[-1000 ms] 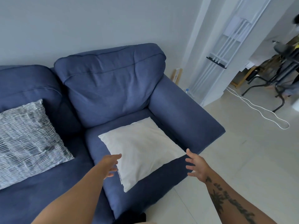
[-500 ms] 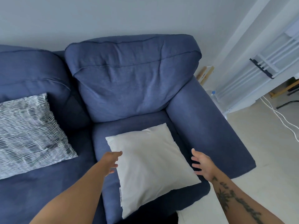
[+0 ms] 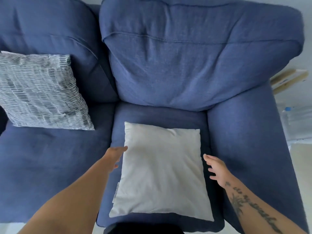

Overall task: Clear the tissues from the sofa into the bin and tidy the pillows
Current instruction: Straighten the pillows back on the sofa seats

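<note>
Compared w/ the frame half a sec. earlier, both hands were brought nearer to the white pillow point(image 3: 162, 171), and the view was lowered over the sofa point(image 3: 185, 68), so the floor was almost lost from sight. The pillow was seen lying flat on the right seat cushion. The left hand point(image 3: 116, 157) was held w/ fingers stretched at the left edge, maybe touching. The right hand point(image 3: 216, 168) was spread open just beside the right edge. Nothing was gripped by either. The pillow was judged light, soft, easily deformed, not fragile, and best taken at both side edges. The striped pillow point(image 3: 40, 92) was leaned on the left backrest. No tissues were seen.
</note>
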